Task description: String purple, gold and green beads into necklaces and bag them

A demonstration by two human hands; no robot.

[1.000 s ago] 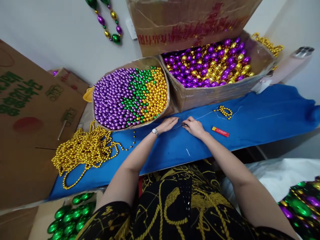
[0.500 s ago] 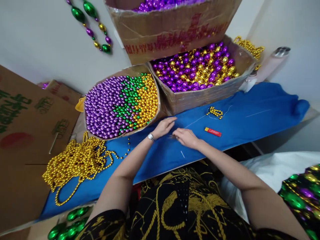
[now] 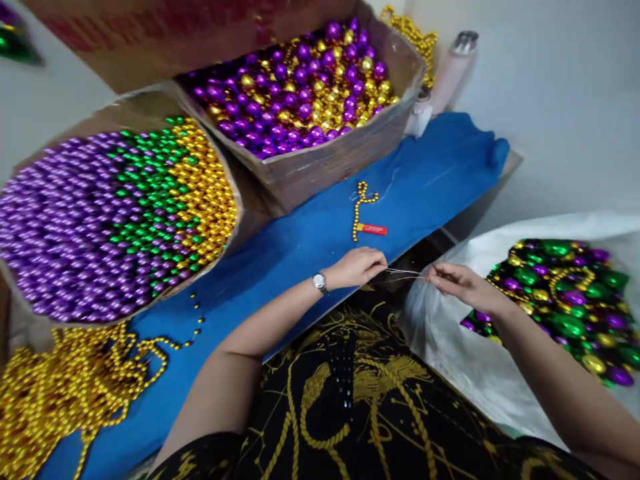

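Red print on the cardboard flap [image 3: 165, 27] at the far edge is blurred and cut off, unreadable; the small red item [image 3: 373, 229] on the blue cloth [image 3: 300, 247] shows no legible marking. Left hand [image 3: 356, 267] and right hand [image 3: 457, 283] each pinch an end of a thin thread [image 3: 407, 273] stretched between them past the near table edge, fingertips closed. Gold strands [image 3: 65, 393] at near left run out of view.

Cloth [image 3: 310, 233]: solid blue
Left box beads [image 3: 110, 213]: purple, green, gold bands
Back box beads [image 3: 300, 87]: purple and gold, mixed
Bead strands [image 3: 65, 393]: gold
Lighter [image 3: 373, 229]: red
Garment [image 3: 360, 400]: black, gold rope pattern
Bag [image 3: 450, 340]: white
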